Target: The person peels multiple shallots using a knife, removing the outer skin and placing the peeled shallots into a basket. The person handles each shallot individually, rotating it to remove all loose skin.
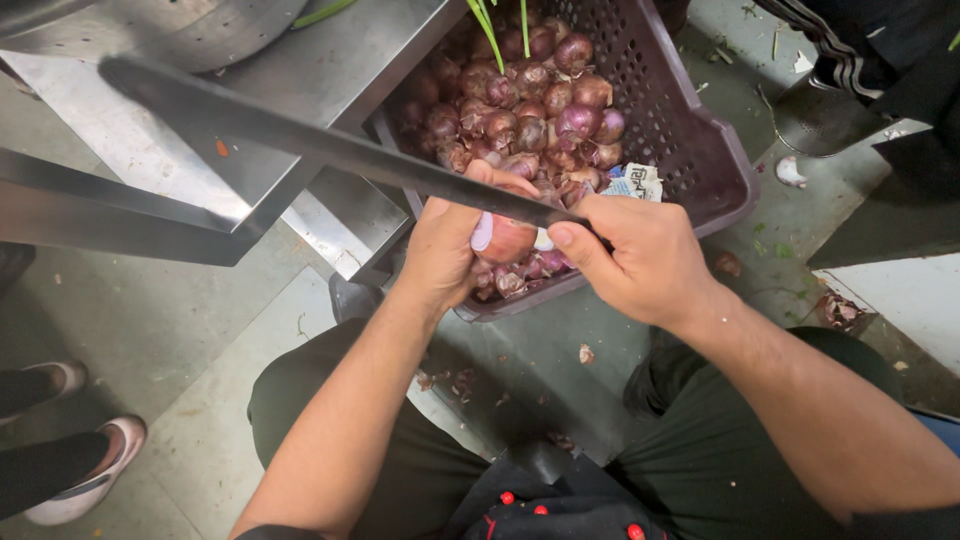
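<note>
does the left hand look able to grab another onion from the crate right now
Probably not yet. The left hand is wrapped around an onion that the right hand is cutting with a long knife. The crate of onions sits just beyond it.

Body as seen from head cam, looking down:

- Left hand, right hand: bare, no gloves, no rings or watch visible.
- Forearms: bare to approx. elbow; no sleeve edge in view on left; dark fabric at frame corner by right arm, poss. sleeve, not certain.
- Legs: dark olive-green trousers, plain, loose fit, creased at knees.
- Lap area: black fabric w/ small red round dots, garment type unclear.
- Footwear: hidden.
</note>
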